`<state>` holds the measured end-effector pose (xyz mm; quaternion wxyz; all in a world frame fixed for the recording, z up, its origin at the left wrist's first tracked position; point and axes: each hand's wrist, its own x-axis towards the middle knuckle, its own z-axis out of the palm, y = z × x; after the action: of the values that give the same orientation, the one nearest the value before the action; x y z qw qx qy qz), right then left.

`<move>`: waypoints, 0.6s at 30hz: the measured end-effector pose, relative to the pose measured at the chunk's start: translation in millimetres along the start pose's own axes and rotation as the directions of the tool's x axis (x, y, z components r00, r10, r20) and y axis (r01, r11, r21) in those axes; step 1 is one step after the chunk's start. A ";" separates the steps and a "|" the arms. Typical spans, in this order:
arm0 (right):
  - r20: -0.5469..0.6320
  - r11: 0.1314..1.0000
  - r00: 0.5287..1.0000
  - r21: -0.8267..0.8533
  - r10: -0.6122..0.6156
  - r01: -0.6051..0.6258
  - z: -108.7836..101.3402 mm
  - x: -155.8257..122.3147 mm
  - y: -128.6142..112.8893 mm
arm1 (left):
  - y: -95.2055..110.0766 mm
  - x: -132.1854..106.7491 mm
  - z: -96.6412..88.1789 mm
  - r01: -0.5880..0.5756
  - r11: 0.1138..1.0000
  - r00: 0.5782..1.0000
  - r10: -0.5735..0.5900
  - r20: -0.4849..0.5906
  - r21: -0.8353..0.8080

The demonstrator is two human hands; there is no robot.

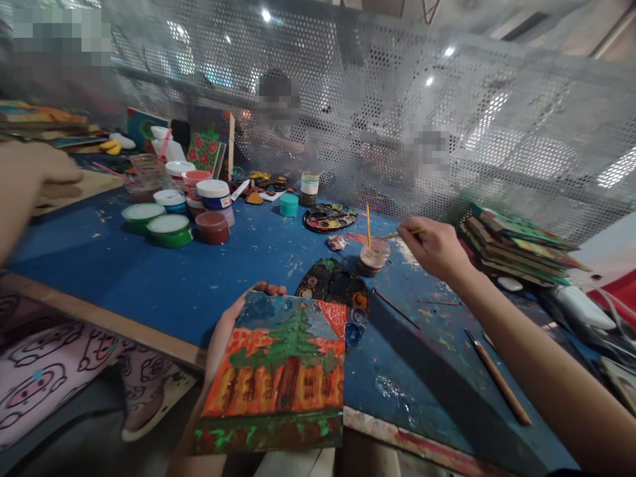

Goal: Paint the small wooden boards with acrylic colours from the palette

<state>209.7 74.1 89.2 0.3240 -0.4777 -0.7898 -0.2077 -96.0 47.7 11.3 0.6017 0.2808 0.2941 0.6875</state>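
Note:
My left hand (224, 339) holds up a small painted panel (288, 371) from behind its left side, fingertips showing over its top edge. A green tree stands on it above orange buildings, with a dark blue sky. My right hand (432, 246) pinches a thin paintbrush (392, 236), its far end at the rim of a clear jar of cloudy water (373, 258). Another yellow-handled brush (368, 222) stands upright in that jar. Just behind the panel lies a dark paint palette (330, 281) with used wells, and a crumpled tissue (336, 242) is near the jar.
Several paint tubs (170, 230) stand on the blue table (258, 258) at left. A second palette (330, 217) lies further back. Loose brushes (499, 377) lie at right, by stacked painted panels (517, 245). Another person's hand (54, 169) is at far left. A perforated metal screen (322, 119) closes the back.

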 end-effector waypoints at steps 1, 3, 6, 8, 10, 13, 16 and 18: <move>0.002 1.000 1.000 -0.008 -0.024 0.024 2.2 -2.2 -1.7 | -3.0 3.0 -0.6 0.013 1.000 1.000 -0.013 -0.008 -0.006; -0.003 0.999 0.999 -0.016 -0.039 0.039 3.9 -4.7 -3.2 | -6.9 6.2 -3.0 0.036 0.999 0.999 -0.036 -0.021 -0.022; -0.011 0.999 0.999 -0.030 -0.037 0.037 1.8 -4.2 -0.4 | -7.5 4.8 -8.5 0.069 0.996 0.997 -0.070 -0.029 -0.050; -0.027 0.999 0.999 -0.037 -0.033 0.032 0.0 -3.1 2.7 | -7.0 2.9 -12.1 0.095 0.993 0.995 -0.097 -0.027 -0.065; -0.054 0.998 0.998 -0.043 -0.037 0.035 -0.2 -3.7 4.8 | -7.7 3.3 -14.4 0.119 0.990 0.992 -0.122 -0.026 -0.077; -0.025 0.993 0.995 -0.067 -0.095 0.094 0.5 -8.8 4.5 | -11.6 9.2 -15.2 0.144 0.986 0.989 -0.148 -0.032 -0.088; -0.009 0.986 0.989 -0.076 -0.146 0.145 -6.8 -15.3 -0.7 | -14.9 15.4 -14.1 0.152 0.984 0.987 -0.156 -0.041 -0.088; -0.100 0.989 0.987 -0.079 -0.129 0.121 -19.9 -17.5 -7.8 | -14.8 15.7 -12.7 0.139 0.986 0.989 -0.143 -0.043 -0.087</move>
<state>214.8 47.0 90.7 0.3337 -0.4271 -0.7920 -0.2811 -97.5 64.0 -7.7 0.6528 0.2166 0.2989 0.6615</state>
